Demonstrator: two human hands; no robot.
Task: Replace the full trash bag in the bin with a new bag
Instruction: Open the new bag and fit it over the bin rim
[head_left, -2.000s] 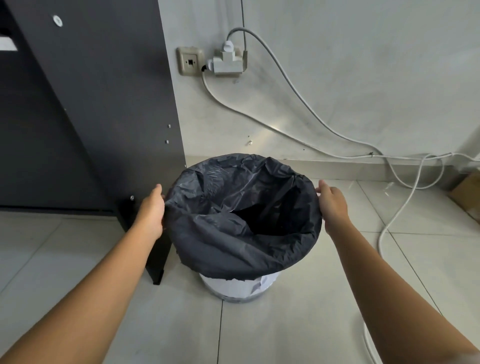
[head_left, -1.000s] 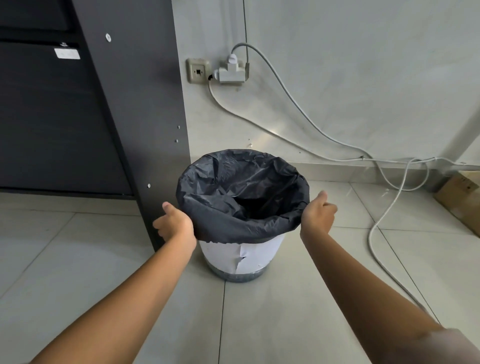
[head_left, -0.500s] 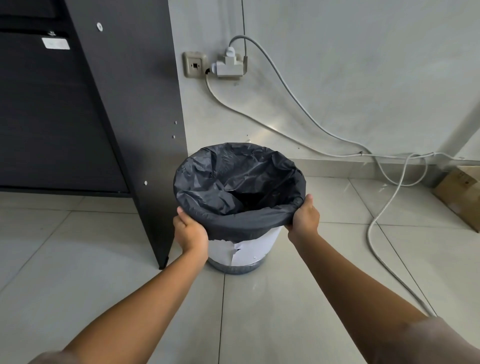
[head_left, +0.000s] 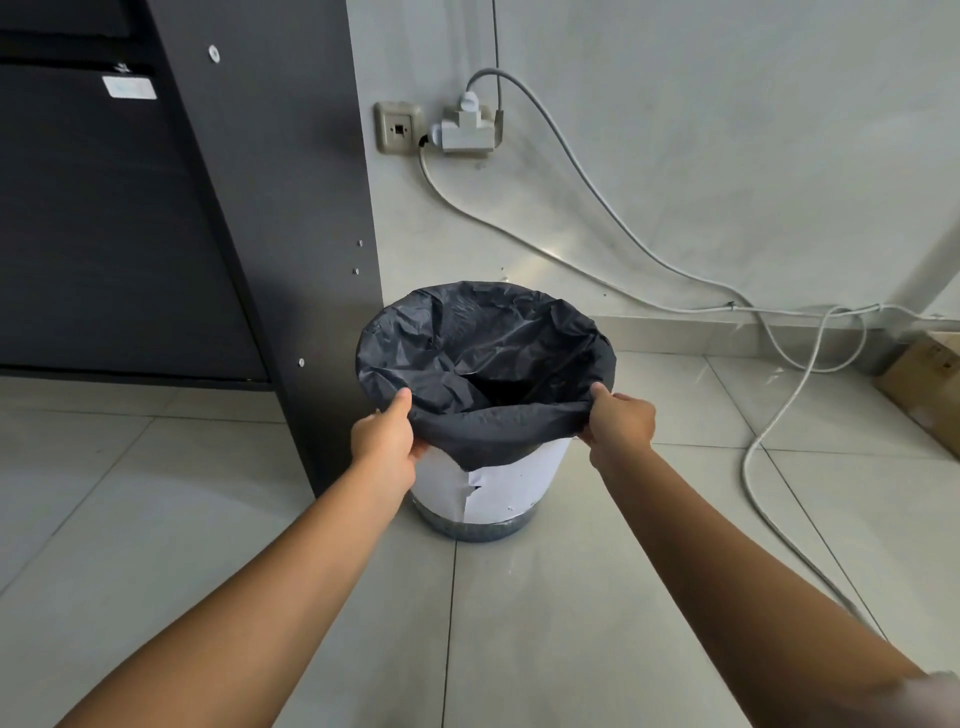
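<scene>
A round bin (head_left: 498, 483) with a white paper wrap stands on the tiled floor by the wall. A black trash bag (head_left: 467, 343) lines it, its edge folded down over the rim. My left hand (head_left: 382, 441) pinches the folded bag edge at the near left of the rim. My right hand (head_left: 621, 423) grips the same edge at the near right. Between the hands the bag's hem is stretched across the front of the bin. The inside of the bag is dark and its contents are hidden.
A dark cabinet panel (head_left: 270, 218) stands just left of the bin. A wall socket with an adapter (head_left: 465, 127) sits above, and grey cables (head_left: 769, 441) trail down the wall and across the floor on the right. A cardboard box (head_left: 930, 379) lies at the far right.
Both hands have slid from the sides of the rim round to its near front and closed on the bag's folded edge. The hem now sits higher on the bin's front.
</scene>
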